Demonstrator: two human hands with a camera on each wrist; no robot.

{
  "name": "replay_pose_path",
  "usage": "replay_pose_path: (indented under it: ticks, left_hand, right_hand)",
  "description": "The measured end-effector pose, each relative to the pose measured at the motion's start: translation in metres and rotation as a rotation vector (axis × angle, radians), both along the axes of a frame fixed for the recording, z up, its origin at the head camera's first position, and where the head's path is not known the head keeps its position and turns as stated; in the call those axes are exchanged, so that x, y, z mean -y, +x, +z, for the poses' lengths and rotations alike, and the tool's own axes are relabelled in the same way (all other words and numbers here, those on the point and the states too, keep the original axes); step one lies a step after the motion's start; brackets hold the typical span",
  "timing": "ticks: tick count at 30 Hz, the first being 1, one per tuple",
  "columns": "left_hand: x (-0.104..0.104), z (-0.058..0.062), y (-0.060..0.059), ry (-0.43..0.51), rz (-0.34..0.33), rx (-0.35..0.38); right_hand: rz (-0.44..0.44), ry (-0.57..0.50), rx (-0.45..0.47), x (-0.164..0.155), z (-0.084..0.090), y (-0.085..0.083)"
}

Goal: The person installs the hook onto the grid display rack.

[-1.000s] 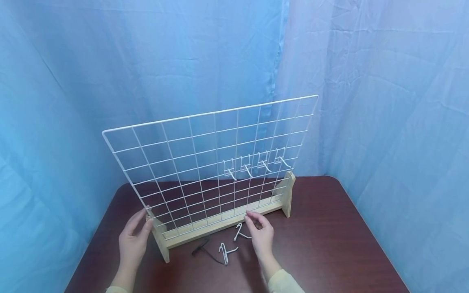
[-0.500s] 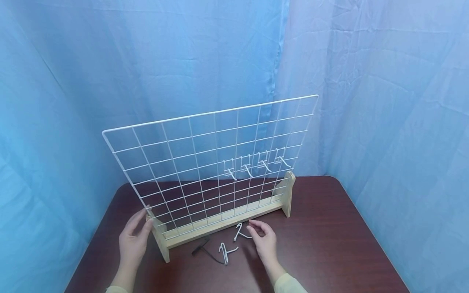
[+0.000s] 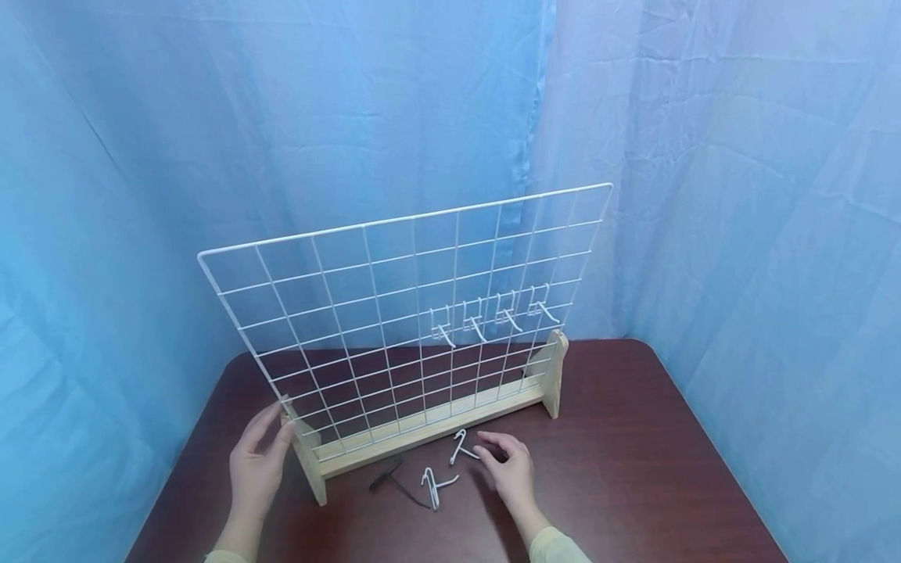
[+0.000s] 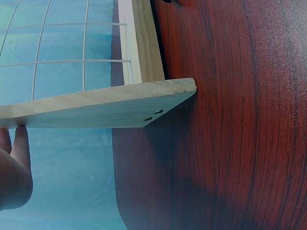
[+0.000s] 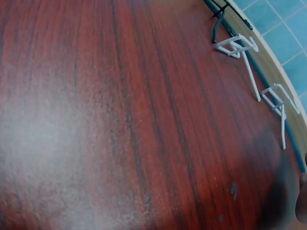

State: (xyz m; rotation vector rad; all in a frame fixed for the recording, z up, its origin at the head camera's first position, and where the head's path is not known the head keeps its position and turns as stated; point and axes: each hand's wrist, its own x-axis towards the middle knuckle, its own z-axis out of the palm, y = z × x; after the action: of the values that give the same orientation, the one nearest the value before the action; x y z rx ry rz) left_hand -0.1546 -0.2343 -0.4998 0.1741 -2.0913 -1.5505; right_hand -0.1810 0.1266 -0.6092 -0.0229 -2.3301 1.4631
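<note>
My left hand [image 3: 257, 461] rests its fingertips against the left upright [image 3: 304, 450] of a wooden stand holding a white wire grid panel [image 3: 373, 274]. A gap shows between its thumb and forefinger; in the left wrist view fingers [image 4: 21, 148] meet the upright's [image 4: 96, 112] outer side. My right hand [image 3: 512, 469] is near the table, thumb and forefinger apart, holding nothing. Beside its thumb lies a white wire hook [image 3: 462, 447], apart from the fingers in the right wrist view. Another white hook [image 3: 433, 489] and a black hook [image 3: 394, 477] lie farther left.
Several white hooks [image 3: 508, 313] hang in a row on the grid's right half. The stand's base board [image 3: 429, 418] runs behind the loose hooks. Blue curtains [image 3: 394, 117] enclose the dark red wooden table [image 3: 633, 461] at the back and sides.
My right hand has come away from the stand's base, down and slightly right, to beside the nearest white hook. My left hand has stayed at the upright.
</note>
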Motion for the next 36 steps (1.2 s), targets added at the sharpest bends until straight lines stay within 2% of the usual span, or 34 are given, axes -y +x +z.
replay_pose_path:
  ticks: [5, 12, 20, 27, 36]
  left_hand:
    - [0.000, -0.001, 0.000, -0.009, 0.004, 0.013]
    - [0.001, -0.001, 0.000, -0.014, 0.007, 0.018]
    - [0.002, -0.003, -0.001, -0.021, 0.009, 0.011]
    - [0.002, -0.004, -0.001, -0.025, 0.008, 0.008]
    - [0.003, -0.004, -0.001, -0.013, 0.005, -0.002]
  right_hand:
    - [0.024, 0.039, 0.018, -0.002, -0.003, -0.001]
    - [0.059, 0.075, -0.004, -0.003, -0.008, -0.004]
    - [0.101, 0.224, -0.077, -0.007, -0.019, -0.007]
    - [0.108, 0.262, -0.028, -0.009, -0.019, -0.007]
    - [0.111, 0.374, -0.071, -0.011, -0.022, -0.008]
